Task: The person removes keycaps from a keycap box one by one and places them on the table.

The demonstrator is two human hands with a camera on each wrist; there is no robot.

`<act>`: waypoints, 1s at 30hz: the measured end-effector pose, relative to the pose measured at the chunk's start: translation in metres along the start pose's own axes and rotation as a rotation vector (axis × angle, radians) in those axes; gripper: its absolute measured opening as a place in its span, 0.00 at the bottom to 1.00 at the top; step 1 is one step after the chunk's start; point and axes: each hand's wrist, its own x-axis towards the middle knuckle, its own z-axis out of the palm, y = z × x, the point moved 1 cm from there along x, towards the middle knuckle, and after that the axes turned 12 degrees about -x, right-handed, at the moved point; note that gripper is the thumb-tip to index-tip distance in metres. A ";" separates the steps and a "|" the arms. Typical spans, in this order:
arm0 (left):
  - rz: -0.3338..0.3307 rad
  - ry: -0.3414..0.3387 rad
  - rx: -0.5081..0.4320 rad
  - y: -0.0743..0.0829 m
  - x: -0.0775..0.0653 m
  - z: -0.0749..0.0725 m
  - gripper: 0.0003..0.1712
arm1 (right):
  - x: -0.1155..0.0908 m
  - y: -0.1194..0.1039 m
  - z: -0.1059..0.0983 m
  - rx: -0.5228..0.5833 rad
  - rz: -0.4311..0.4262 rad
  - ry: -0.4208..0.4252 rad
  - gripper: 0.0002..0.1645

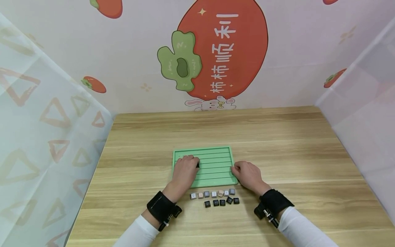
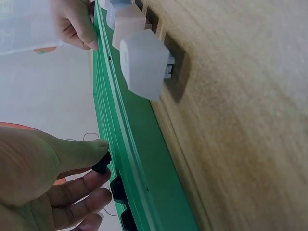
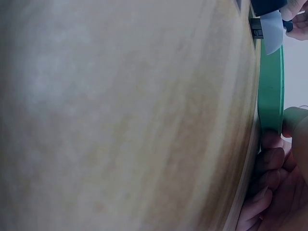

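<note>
A green ridged tray (image 1: 216, 168) lies on the table. Over its left part, my left hand (image 1: 184, 173) pinches a black keycap (image 2: 101, 163) between thumb and forefinger. Just past the pinched piece, the left wrist view shows more black keycaps (image 2: 118, 189) in the tray, which the hand hides from the head camera. At the tray's right edge, my right hand (image 1: 249, 175) grips the rim, its thumb (image 3: 293, 120) on top and curled fingers against the outer side.
In front of the tray sits a row of white, pink and grey keycaps (image 1: 214, 194). Nearer still is a row of black keycaps (image 1: 216, 203). The wooden table (image 1: 139, 144) meets a printed backdrop (image 1: 139, 51) behind, with cloth walls at both sides.
</note>
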 end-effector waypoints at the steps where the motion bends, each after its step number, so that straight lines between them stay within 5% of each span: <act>1: 0.001 0.002 -0.001 0.000 0.000 0.000 0.10 | 0.000 0.000 0.000 0.001 0.000 0.000 0.30; 30: 0.048 0.039 -0.042 0.004 -0.015 -0.007 0.12 | 0.000 0.000 0.001 0.007 0.000 -0.007 0.30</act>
